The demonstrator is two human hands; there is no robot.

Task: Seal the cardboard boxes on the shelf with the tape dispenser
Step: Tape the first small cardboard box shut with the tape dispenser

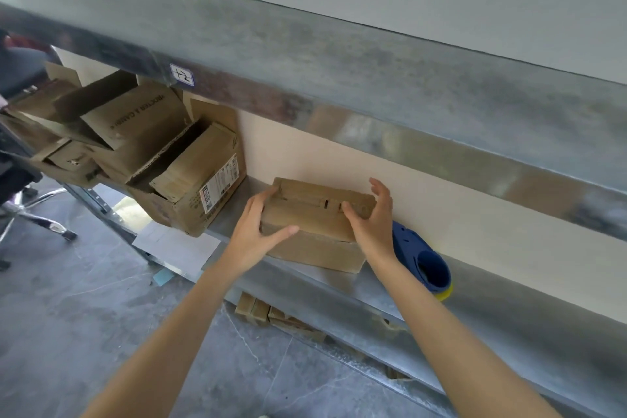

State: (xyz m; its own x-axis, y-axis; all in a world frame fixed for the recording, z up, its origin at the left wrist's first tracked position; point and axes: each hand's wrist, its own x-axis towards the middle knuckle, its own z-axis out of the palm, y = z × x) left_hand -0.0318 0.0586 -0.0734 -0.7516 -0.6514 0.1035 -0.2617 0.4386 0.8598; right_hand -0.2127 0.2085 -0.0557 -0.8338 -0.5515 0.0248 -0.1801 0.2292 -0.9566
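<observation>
A small cardboard box [307, 214] lies on the metal shelf [492, 312] against the cream back wall, its top flaps folded down. My left hand [258, 231] grips its left end, thumb across the front face. At the box's right end my right hand [371, 217] presses the top flap with its thumb, fingers raised and spread behind. The blue tape dispenser [424, 258] with a yellow edge lies on the shelf just right of the box, partly hidden by my right wrist.
Several larger open cardboard boxes [190, 180] crowd the shelf's left part, some tilted. A metal shelf beam [339, 71] runs overhead. More cardboard [268, 312] sits under the shelf. An office chair base [40, 214] stands on the grey floor at left.
</observation>
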